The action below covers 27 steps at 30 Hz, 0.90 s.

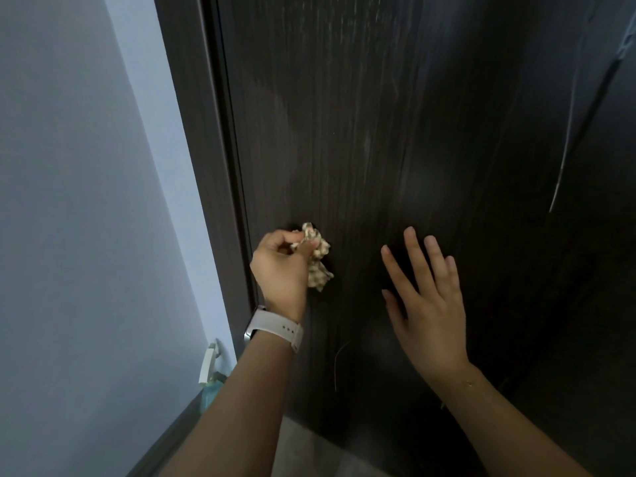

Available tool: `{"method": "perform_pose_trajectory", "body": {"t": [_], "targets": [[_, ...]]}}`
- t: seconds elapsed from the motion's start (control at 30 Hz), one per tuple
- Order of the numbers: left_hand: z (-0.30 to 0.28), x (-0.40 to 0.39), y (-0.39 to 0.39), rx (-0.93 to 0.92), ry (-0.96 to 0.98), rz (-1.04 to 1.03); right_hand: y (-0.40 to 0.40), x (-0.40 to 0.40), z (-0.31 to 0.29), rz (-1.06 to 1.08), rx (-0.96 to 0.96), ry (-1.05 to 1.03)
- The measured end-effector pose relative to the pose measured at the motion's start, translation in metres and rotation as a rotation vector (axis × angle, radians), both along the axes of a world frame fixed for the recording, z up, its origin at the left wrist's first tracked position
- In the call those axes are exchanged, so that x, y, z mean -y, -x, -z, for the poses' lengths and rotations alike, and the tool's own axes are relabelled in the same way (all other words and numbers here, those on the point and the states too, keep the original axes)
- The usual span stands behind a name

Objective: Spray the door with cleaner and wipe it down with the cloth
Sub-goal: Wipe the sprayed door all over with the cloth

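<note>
while wiping: left hand (280, 266) grips bunched cloth (318, 259) against dark door (378, 132)
right hand: (426, 297) fingers straight, spread, near door
spray bottle: (210, 380) far left, by wall

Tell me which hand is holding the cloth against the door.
The left hand, the one with the white watch on its wrist, grips the crumpled cloth near the door's left edge. The right hand holds nothing, fingers spread.

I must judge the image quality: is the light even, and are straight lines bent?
Head view: dim, the dark door hides detail, the wall is brighter; the door frame slants and bows, wide-angle distortion; the cloth and both hands look reasonably sharp.
</note>
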<state>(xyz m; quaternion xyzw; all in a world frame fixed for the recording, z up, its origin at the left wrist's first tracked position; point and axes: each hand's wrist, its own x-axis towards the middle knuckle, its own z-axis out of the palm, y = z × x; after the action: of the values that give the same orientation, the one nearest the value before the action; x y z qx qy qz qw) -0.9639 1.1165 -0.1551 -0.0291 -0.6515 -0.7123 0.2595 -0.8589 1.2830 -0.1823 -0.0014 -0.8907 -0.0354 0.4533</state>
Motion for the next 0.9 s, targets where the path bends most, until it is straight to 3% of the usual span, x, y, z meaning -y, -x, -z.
{"method": "perform_pose_trajectory", "body": {"t": [0.23,0.4,0.53,0.83,0.9], "targets": [[0.049,0.009,-0.010,0.267,0.011,0.013,-0.003,0.004,-0.002,0.021,0.022,0.005],[0.005,-0.009,-0.007,0.056,0.004,0.025,-0.003,0.004,-0.003,0.027,0.029,0.001],[-0.002,-0.018,-0.010,-0.008,-0.084,0.020,-0.002,0.001,-0.002,0.011,0.026,0.003],[0.059,-0.015,-0.036,0.253,0.054,0.087,-0.005,0.000,-0.003,0.036,0.052,-0.030],[0.047,-0.020,-0.038,0.214,0.058,0.052,-0.006,-0.001,-0.003,0.037,0.062,-0.036]]}}
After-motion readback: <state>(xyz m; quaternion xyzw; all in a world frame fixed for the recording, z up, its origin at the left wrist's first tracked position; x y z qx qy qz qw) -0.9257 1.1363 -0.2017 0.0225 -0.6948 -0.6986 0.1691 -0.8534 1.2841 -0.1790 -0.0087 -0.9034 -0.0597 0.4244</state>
